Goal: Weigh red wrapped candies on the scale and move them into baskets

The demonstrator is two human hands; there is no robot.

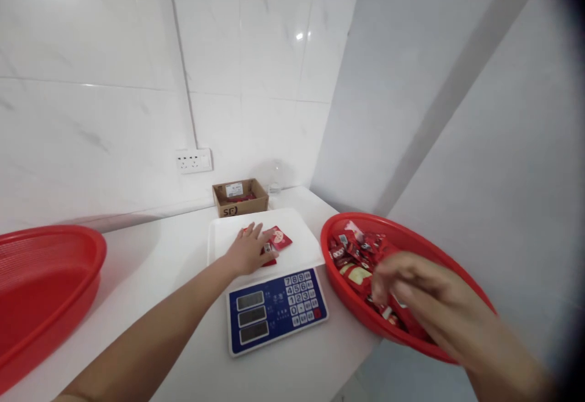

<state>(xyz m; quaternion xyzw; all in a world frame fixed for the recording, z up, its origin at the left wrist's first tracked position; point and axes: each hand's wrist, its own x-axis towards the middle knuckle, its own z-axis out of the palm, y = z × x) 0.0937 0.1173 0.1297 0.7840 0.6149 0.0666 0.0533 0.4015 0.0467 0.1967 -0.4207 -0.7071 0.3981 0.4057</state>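
Observation:
My left hand (249, 253) is spread over the white weighing tray (292, 259) of a digital scale, with its fingers on red packets (278, 239). Those packets lie partly under the fingers. Below the tray is the scale's blue panel (276, 310), with three dark displays and a number keypad. My right hand (415, 283), somewhat blurred, hangs over a red plastic basket (336, 216) with its fingers bent downward and apart from the thumb. Nothing shows between them. Many small red packets (350, 250) fill this basket, some hidden by the hand.
Another red basket (86, 237) stands at the left edge. Behind the scale, a small cardboard box (242, 208) holds some dark red items, with a clear container (275, 179) beside it. White tiled wall with a socket (194, 161) backs the white table (183, 329).

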